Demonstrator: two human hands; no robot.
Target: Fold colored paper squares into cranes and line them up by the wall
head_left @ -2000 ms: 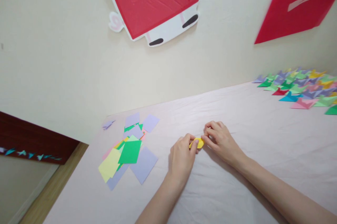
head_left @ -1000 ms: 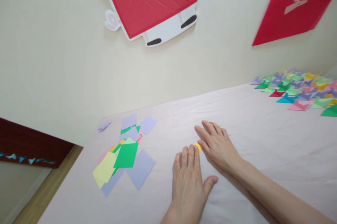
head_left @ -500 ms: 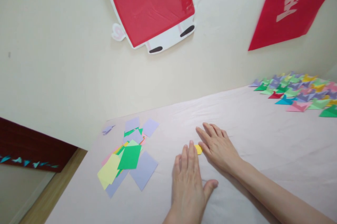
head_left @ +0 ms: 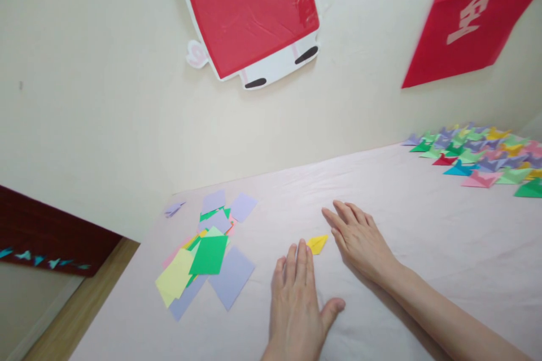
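The left hand [head_left: 297, 304] lies flat, touching the yellow folded paper [head_left: 317, 244] at its one o'clock; the right hand [head_left: 359, 238] is loosely spread just beside that paper, both gripping nothing. Paper sheets [head_left: 209, 255] lie toward ten o'clock, folded shapes [head_left: 471, 157] toward two.

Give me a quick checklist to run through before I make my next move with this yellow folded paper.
1. Yellow folded paper lying on the pale cloth: ok.
2. Left hand at the paper: ok, its fingertips are at the paper's left end. Whether they press on it: cannot tell.
3. Right hand free: ok, it holds nothing and sits just right of the paper's pointed tip.
4. Creases sharp and edges lined up: cannot tell, too small in this view.
5. Loose paper sheets out of the way: ok, off to the left, apart from both hands.
6. Folded paper birds undisturbed by your hands: ok, well off to the right.
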